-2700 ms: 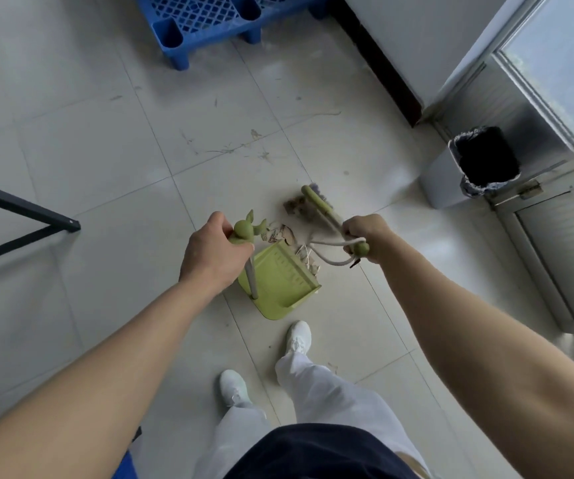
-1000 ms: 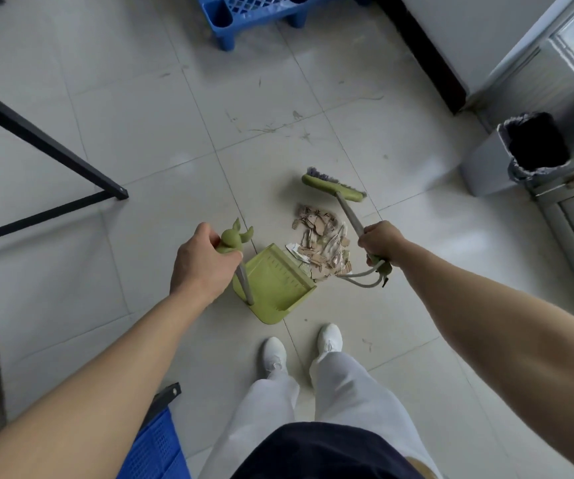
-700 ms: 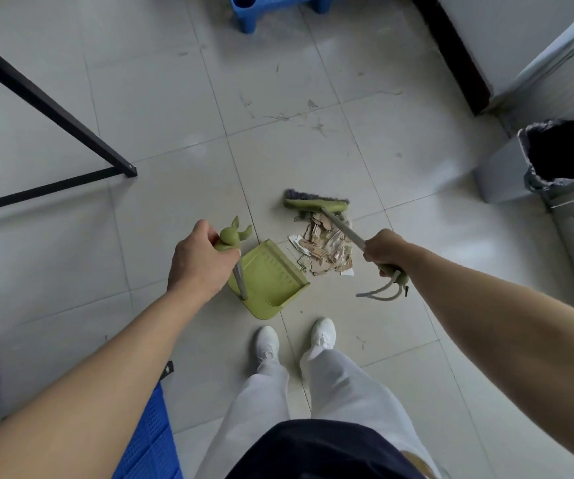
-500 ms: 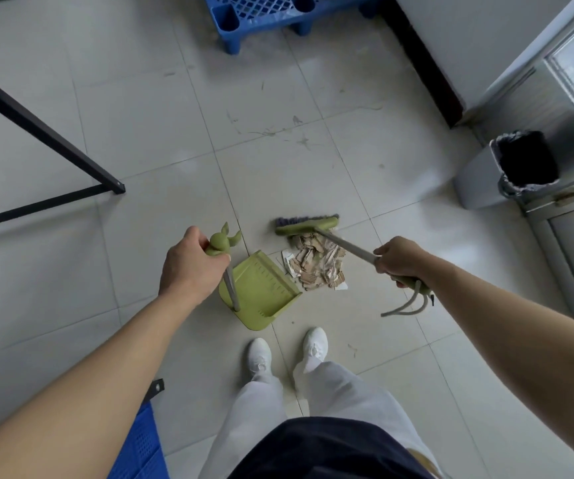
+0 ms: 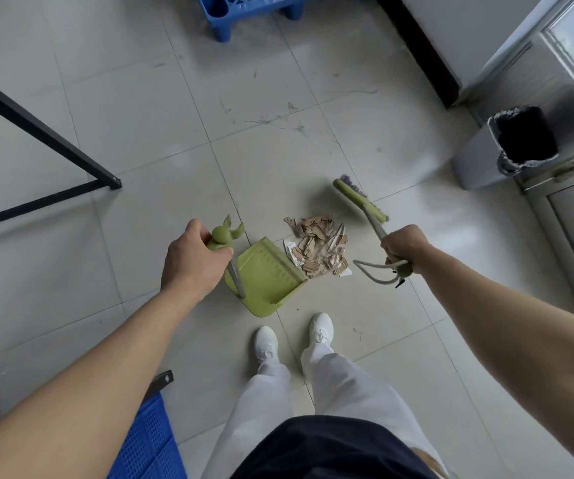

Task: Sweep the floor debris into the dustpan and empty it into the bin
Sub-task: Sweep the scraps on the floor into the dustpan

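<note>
My left hand (image 5: pixel 192 261) grips the rabbit-shaped top of the green dustpan's handle; the dustpan (image 5: pixel 268 278) rests on the tiled floor, its mouth facing right. A pile of torn cardboard and paper scraps (image 5: pixel 318 245) lies on the floor right at that mouth. My right hand (image 5: pixel 404 245) holds the handle of a green broom, whose head (image 5: pixel 359 200) is up and to the right of the pile, apart from it. The grey bin (image 5: pixel 506 148) with a black liner stands open at the far right.
Black metal table legs (image 5: pixel 47 140) cross the left side. Blue plastic pallets sit at the top (image 5: pixel 244 12) and at the lower left (image 5: pixel 147 444). A wall and a metal door frame (image 5: pixel 561 188) close off the right. My white shoes (image 5: pixel 294 335) stand just behind the dustpan.
The broom head has swung from the far side of the pile to its right and lifted away. The scraps lie gathered closer to the dustpan's mouth. The dustpan has barely moved.
</note>
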`<state>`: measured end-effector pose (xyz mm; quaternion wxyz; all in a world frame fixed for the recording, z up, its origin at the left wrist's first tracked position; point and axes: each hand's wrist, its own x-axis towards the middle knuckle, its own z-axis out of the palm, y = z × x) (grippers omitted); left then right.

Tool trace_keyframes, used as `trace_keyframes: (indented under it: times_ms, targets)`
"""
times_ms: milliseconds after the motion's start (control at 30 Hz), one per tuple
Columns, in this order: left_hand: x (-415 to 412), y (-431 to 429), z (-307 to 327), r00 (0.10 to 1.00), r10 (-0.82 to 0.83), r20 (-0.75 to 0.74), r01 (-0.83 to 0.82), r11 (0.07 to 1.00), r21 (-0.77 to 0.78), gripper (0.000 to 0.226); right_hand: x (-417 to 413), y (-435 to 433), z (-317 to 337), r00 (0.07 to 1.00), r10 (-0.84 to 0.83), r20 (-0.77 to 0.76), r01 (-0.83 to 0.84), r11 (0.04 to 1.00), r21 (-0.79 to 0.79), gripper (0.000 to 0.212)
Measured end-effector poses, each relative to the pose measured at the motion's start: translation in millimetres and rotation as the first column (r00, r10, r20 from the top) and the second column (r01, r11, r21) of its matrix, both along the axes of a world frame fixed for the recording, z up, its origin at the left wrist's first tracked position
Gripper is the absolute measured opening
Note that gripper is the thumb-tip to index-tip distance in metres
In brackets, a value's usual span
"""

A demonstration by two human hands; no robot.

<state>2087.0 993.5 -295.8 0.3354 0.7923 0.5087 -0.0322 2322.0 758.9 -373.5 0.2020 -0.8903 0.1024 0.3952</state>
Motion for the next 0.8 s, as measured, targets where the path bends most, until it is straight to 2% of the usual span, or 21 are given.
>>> trace_keyframes:
  times_ms: [233, 367, 467, 500, 633, 800]
  targets:
    - [-16.1, 3.0, -17.7, 0.999, -0.030, -0.019, 0.030, 0.999, -0.020, 0.025, -13.5, 6.4, -22.2, 0.998, -0.060, -0.023, 0.061, 0.997, 0.046, 0.012]
    - [-21.5, 1.6, -32.2, 0.999, -0.041, -0.028, 0.040, 0.999, -0.032, 0.025, -22.7, 19.4, -37.7, 0.997, 0.069, -0.016, -0.069, 0.997, 0.029, 0.018]
    - [-22.8, 1.2, -39.8, 0.998, -0.051, -0.029, 0.051, 0.998, -0.022, 0.025, -32.5, 24.4, -41.1, 0.976, 0.203, -0.072, -0.203, 0.979, 0.008, 0.013]
    - [-22.3, 1.4, -41.1, 0.998, -0.057, -0.030, 0.056, 0.998, -0.016, 0.025, -35.3, 24.4, -41.1, 0.971, 0.225, -0.081, -0.225, 0.974, 0.006, 0.011]
    - [-21.7, 4.9, -43.1, 0.998, -0.057, -0.036, 0.058, 0.998, 0.001, 0.023, -53.6, 14.3, -36.2, 0.954, 0.263, -0.144, -0.269, 0.963, -0.023, 0.024]
    - [-17.6, 6.3, -44.1, 0.999, -0.051, -0.013, 0.051, 0.999, 0.004, 0.023, -70.4, -13.3, -10.2, 0.939, 0.312, -0.142, -0.318, 0.948, -0.024, 0.021]
